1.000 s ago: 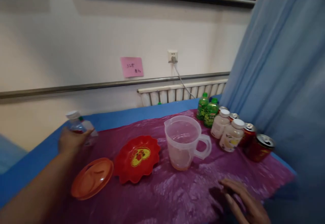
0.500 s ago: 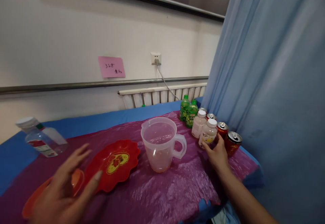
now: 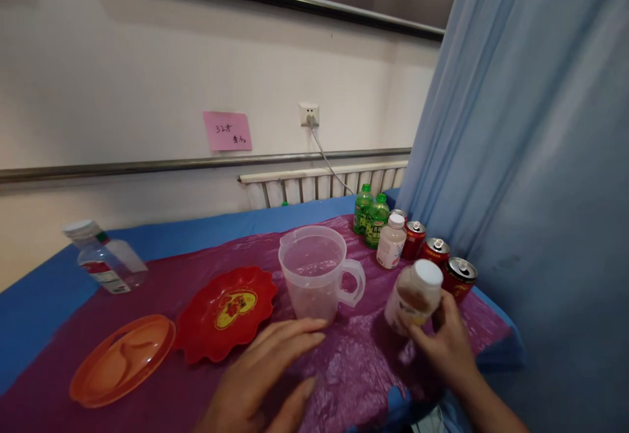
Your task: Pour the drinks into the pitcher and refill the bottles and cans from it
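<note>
A clear bottle with a white cap [image 3: 415,297] is in my right hand [image 3: 445,338], whose fingers wrap round its lower side; it tilts slightly and looks raised off the purple sheet. My left hand [image 3: 268,374] reaches in from the bottom with fingers stretched and apart, holding nothing. Just beyond its fingertips stands a translucent plastic pitcher [image 3: 312,289], its handle to the right. Left of the pitcher lies a red scalloped plate [image 3: 201,321] with a yellow emblem. A second white-capped bottle [image 3: 392,243] stands behind the held one.
Red cans [image 3: 459,279] line the right side beside a blue curtain [image 3: 540,190]. Two green bottles [image 3: 377,223] stand at the back. An orange divided dish [image 3: 122,361] and a clear jar [image 3: 108,266] are on the left. A purple plastic sheet [image 3: 354,367] covers the table.
My right hand has lifted the nearer white-capped bottle from its row and brought it toward me. My left hand has moved right, from over the orange dish to in front of the pitcher.
</note>
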Action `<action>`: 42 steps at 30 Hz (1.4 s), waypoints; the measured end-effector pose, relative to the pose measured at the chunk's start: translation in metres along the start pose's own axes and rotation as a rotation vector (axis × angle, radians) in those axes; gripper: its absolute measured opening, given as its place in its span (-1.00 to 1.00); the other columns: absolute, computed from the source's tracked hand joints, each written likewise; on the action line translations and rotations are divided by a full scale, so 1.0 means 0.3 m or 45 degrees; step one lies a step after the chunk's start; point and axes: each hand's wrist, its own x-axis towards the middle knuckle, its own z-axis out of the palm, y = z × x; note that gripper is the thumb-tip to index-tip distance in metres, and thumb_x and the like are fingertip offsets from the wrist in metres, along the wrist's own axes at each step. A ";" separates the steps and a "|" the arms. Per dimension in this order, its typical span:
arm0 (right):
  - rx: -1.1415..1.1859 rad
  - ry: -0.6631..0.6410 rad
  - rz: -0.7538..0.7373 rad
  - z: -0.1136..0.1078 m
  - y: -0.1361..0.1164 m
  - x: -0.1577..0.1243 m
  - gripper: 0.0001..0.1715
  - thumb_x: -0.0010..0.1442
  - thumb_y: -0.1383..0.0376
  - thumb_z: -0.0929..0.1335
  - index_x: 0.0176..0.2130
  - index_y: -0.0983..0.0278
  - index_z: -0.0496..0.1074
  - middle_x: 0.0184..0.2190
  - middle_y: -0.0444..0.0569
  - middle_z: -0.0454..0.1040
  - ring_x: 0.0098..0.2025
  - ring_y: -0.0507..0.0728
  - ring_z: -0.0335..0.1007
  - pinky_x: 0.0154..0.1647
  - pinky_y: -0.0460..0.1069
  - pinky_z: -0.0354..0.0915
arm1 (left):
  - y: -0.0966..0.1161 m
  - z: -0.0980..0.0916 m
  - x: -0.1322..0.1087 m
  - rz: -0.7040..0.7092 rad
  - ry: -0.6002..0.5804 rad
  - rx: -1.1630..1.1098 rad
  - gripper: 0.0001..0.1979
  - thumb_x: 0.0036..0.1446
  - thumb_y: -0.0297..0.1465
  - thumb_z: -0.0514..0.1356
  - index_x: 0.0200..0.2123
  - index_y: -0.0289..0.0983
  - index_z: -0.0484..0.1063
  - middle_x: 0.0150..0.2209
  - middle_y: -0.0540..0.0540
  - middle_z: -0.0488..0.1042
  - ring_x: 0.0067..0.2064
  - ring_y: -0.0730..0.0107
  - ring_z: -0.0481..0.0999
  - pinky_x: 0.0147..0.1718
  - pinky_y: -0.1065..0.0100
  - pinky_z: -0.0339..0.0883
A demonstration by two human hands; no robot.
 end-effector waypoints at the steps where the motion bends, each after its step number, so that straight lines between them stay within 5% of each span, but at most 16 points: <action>1: 0.086 -0.126 -0.049 -0.013 -0.016 -0.042 -0.28 0.03 0.11 0.52 0.10 0.23 0.26 -0.06 0.11 0.54 -0.09 0.26 0.55 -0.05 0.12 0.46 | 0.033 -0.001 0.032 0.048 -0.066 -0.038 -0.50 0.23 -0.36 0.25 0.22 0.12 0.39 0.16 0.01 0.54 0.15 0.11 0.55 0.25 0.08 0.34; 6: 0.399 -0.713 -0.297 -0.028 -0.116 -0.170 -0.16 0.05 0.20 0.54 0.26 0.14 0.27 0.10 0.11 0.51 0.07 0.31 0.52 0.03 0.13 0.48 | 0.186 -0.030 0.195 0.335 -0.465 -0.053 -0.42 0.26 -0.46 0.22 0.28 0.12 0.30 0.23 0.00 0.46 0.22 0.16 0.48 0.27 0.17 0.30; 9: 0.430 -0.895 -0.277 -0.013 -0.180 -0.179 -0.15 0.05 0.20 0.55 0.27 0.08 0.30 0.18 0.09 0.47 0.18 0.35 0.44 0.13 0.20 0.42 | 0.236 -0.069 0.245 0.359 -0.777 0.098 -0.49 0.26 -0.43 0.24 0.24 0.07 0.36 0.22 -0.01 0.48 0.15 0.19 0.52 0.17 0.28 0.38; 12: 0.415 -0.977 -0.175 0.004 -0.219 -0.181 -0.11 0.05 0.22 0.54 0.30 0.12 0.27 0.16 0.10 0.48 0.16 0.33 0.45 0.15 0.19 0.40 | 0.247 -0.093 0.247 0.332 -0.899 0.213 -0.61 0.26 -0.43 0.25 0.12 0.03 0.45 0.16 -0.01 0.51 0.05 0.23 0.53 0.05 0.30 0.43; 15: 0.370 -0.970 -0.164 0.026 -0.221 -0.196 -0.06 0.00 0.23 0.56 0.30 0.14 0.28 0.12 0.10 0.51 0.14 0.33 0.46 0.13 0.16 0.40 | 0.217 -0.075 0.222 0.301 -0.795 0.297 -0.65 0.23 -0.43 0.27 0.06 0.00 0.45 0.07 -0.04 0.50 -0.04 0.27 0.50 -0.06 0.32 0.44; 18: 0.308 -0.928 -0.214 0.057 -0.215 -0.211 -0.07 -0.05 0.23 0.57 0.27 0.15 0.32 0.10 0.10 0.52 0.11 0.34 0.47 0.11 0.15 0.41 | 0.160 -0.031 0.197 0.281 -0.620 0.364 -0.74 0.23 -0.17 0.27 -0.11 -0.17 0.51 -0.16 -0.12 0.51 -0.19 0.26 0.47 -0.23 0.33 0.42; 20: 0.272 -0.889 -0.265 0.077 -0.218 -0.214 -0.06 -0.06 0.26 0.56 0.27 0.17 0.30 0.12 0.12 0.51 0.11 0.35 0.47 0.11 0.15 0.41 | 0.133 -0.019 0.191 0.254 -0.479 0.370 -0.50 0.12 0.10 0.25 -0.24 -0.25 0.50 -0.31 -0.12 0.47 -0.29 0.25 0.45 -0.28 0.28 0.42; 22: 0.277 -0.831 -0.312 0.093 -0.225 -0.214 -0.07 -0.04 0.30 0.53 0.28 0.18 0.27 0.14 0.13 0.49 0.11 0.34 0.47 0.12 0.15 0.41 | 0.131 -0.036 0.194 0.220 -0.411 0.330 -0.37 0.03 0.19 0.25 -0.16 -0.27 0.49 -0.23 -0.17 0.51 -0.23 0.18 0.49 -0.21 0.20 0.45; 25: 0.315 -0.780 -0.410 0.102 -0.229 -0.214 -0.06 -0.05 0.37 0.49 0.28 0.16 0.23 0.16 0.10 0.47 0.14 0.33 0.46 0.13 0.13 0.41 | 0.166 -0.098 0.210 0.257 -0.616 0.169 -0.57 0.24 -0.13 0.25 0.12 -0.12 0.40 0.08 -0.14 0.49 0.03 0.17 0.50 0.05 0.20 0.39; 28: 0.263 -0.758 -0.482 0.099 -0.222 -0.217 -0.01 -0.10 0.41 0.48 0.28 0.13 0.21 0.14 0.05 0.50 0.12 0.30 0.49 0.11 0.10 0.44 | 0.183 -0.129 0.215 0.262 -0.756 0.077 -0.65 0.32 -0.45 0.12 0.12 -0.03 0.42 0.05 -0.03 0.52 0.03 0.31 0.49 0.05 0.33 0.36; 35: 0.118 -0.561 -0.632 0.110 -0.222 -0.230 0.04 -0.11 0.43 0.44 0.30 0.06 0.12 0.07 0.00 0.54 0.01 0.25 0.57 0.03 0.07 0.49 | 0.127 -0.050 0.182 0.122 -0.252 0.329 -0.75 0.25 -0.18 0.16 -0.32 -0.24 0.42 -0.38 -0.01 0.40 -0.38 0.38 0.37 -0.44 0.39 0.25; 38: 0.033 -0.489 -0.632 0.105 -0.209 -0.252 0.00 -0.11 0.40 0.45 0.28 0.08 0.13 0.05 0.01 0.56 -0.01 0.27 0.59 -0.04 0.05 0.53 | 0.143 -0.083 0.190 0.016 -0.087 0.272 -0.72 0.25 -0.17 0.14 -0.41 -0.22 0.33 -0.49 0.07 0.31 -0.51 0.48 0.25 -0.53 0.43 0.11; 42: -0.150 -0.336 -0.554 0.029 -0.190 -0.236 -0.12 -0.02 0.29 0.46 0.26 0.14 0.19 0.03 0.06 0.58 -0.04 0.31 0.60 -0.12 0.06 0.56 | 0.141 -0.143 0.172 -0.096 -0.030 0.061 -0.80 0.26 -0.22 0.15 -0.32 -0.22 0.39 -0.44 0.06 0.37 -0.45 0.48 0.32 -0.47 0.44 0.20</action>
